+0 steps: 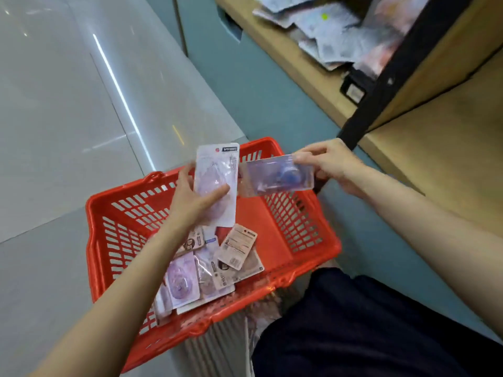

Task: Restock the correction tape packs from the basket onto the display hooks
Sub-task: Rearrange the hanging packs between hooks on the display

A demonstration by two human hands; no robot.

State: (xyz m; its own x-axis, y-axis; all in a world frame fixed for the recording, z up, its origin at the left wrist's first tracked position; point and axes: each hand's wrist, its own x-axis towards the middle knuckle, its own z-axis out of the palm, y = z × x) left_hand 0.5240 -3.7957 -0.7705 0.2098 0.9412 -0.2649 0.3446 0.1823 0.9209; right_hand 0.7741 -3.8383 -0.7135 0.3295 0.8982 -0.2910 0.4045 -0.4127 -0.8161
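Dark trousers (353, 322) fill the lower right, closest to the lens, with both bare forearms reaching forward past them. Below the arms an orange basket (296, 213) sits on the pale tiled floor (54, 104), and a loose heap of correction tape packs (215, 265) lies in its near end, some face up with lilac fronts, others showing printed card backs.

Above the basket the left hand (190, 200) grips 1 lilac pack (217, 183) held upright, thumb pressed across its front and fingers curled behind the left edge. Just beside it, the right hand (332, 164) pinches the end of a second pack (277, 176), turned sideways with a blue piece showing through its clear blister. The 2 packs almost meet at their edges; whether they touch is unclear.

Farther off, a teal cabinet base (258, 91) runs along the right, topped by a wooden shelf (313, 66) where blurred flat packets (334, 31) lie in a pile. A black upright post (392, 74) crosses in front of the shelf.
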